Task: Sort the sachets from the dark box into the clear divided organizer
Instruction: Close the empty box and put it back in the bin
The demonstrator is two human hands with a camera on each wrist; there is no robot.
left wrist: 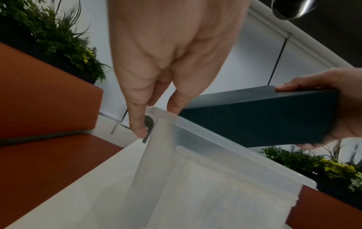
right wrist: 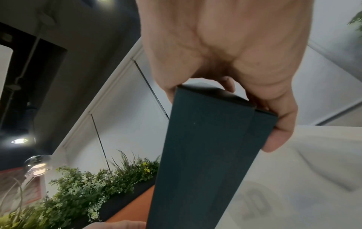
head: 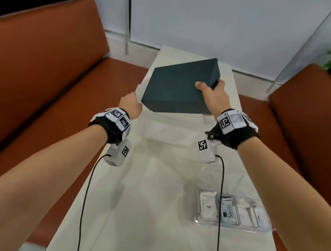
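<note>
Fingers and thumb of the right hand [head: 212,95] clamp one end of the dark box [head: 178,86], thumb on the broad face turned toward the head camera, fingers wrapped behind; the box hangs tilted in the air above a frosted plastic bin [left wrist: 205,155]. Left hand [head: 131,106] is at the bin's near corner, one fingertip [left wrist: 140,128] pressed against the outer wall and the thumb at the rim, steadying it; how tightly it grips I cannot tell. Both bin and box sit toward the far end of the white table [head: 134,212]. Clear divided organizer [head: 233,212] rests well apart, near the table's right edge close to the person, with sachets [head: 208,208] already lying in its compartments, one marked Stevia. Judging by this, sorting looks largely done and the box is being put away or emptied; whether anything remains inside is hidden. Next move would call for lowering the box level into the bin while the left hand keeps it from sliding
</note>
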